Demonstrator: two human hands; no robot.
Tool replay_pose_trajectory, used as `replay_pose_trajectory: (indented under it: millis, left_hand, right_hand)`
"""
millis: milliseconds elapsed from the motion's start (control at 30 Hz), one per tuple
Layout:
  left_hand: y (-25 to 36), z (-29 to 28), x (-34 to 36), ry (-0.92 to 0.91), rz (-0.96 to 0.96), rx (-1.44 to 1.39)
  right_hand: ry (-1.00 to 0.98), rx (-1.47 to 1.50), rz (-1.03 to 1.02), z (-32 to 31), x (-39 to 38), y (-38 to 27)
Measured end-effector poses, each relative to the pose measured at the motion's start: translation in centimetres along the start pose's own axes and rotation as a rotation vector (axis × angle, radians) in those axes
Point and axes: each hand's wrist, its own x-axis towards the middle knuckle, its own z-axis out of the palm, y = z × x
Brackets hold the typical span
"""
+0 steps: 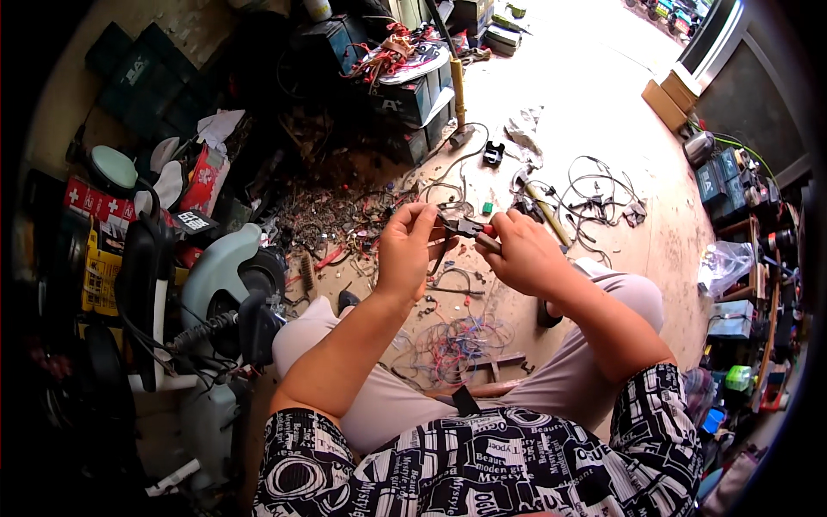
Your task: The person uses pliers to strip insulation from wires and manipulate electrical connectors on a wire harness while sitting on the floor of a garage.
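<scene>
My right hand [527, 255] is closed around the handles of a pair of pliers [467, 227] with red on the grips. The metal jaws point left toward my left hand [403, 252]. Between the thumb and fingers of that hand a thin black cable [442, 256] is pinched, its lower part hanging down. Where the jaws meet the cable is too small to tell whether they bite on it. Both hands are held above the floor, over my bent knees.
Tangled coloured wires [457, 349] lie on the floor between my legs. Scraps and dirt spread ahead to the left, below stacked batteries [412, 103]. A loop of black cable [594, 194] lies ahead right. Scooter parts [215, 276] crowd the left; cluttered shelves [748, 250] line the right.
</scene>
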Motion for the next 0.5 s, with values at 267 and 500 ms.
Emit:
replay_pose_trajectory:
  millis: [267, 500]
  left_hand:
    - [1.2, -1.9, 1.3, 0.048, 0.066, -0.012]
    - [0.2, -1.0, 0.9, 0.038, -0.031, -0.004]
  right_hand:
    - [-0.106, 0.172, 0.172, -1.2, 0.6, 1.1]
    - [0.030, 0.004, 0.030, -0.1, 0.3, -0.6]
